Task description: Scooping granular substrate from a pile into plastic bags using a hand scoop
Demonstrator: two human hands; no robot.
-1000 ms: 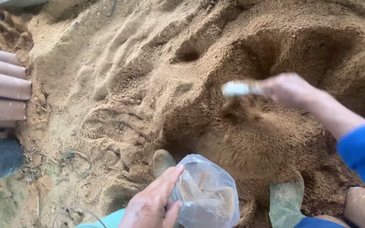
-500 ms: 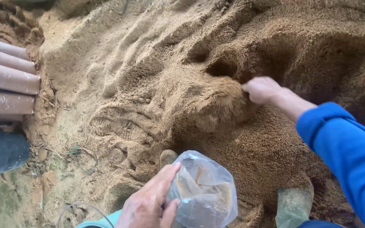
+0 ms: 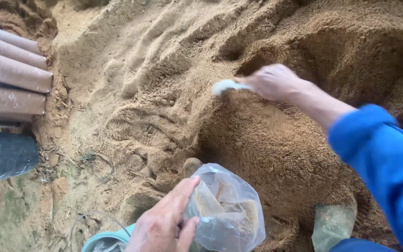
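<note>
My left hand (image 3: 166,223) grips the rim of a clear plastic bag (image 3: 227,210) partly filled with brown husk, holding its mouth open low in the view. My right hand (image 3: 272,81), in a blue sleeve, is blurred over a big mound of brown husk (image 3: 304,56) and holds a small white scoop (image 3: 227,86) that points left. The scoop sits above the slope, well up from the bag.
Stacked reddish pipes (image 3: 10,74) lie at the left edge, with a dark cylinder (image 3: 3,156) below them. Two pale green boot toes (image 3: 332,224) are sunk in the husk. A teal rim (image 3: 103,238) shows at the bottom. Bare packed soil lies on the left.
My right hand was dug into the mound half a second ago; now it has lifted out with the white scoop showing. The left hand and bag have stayed put.
</note>
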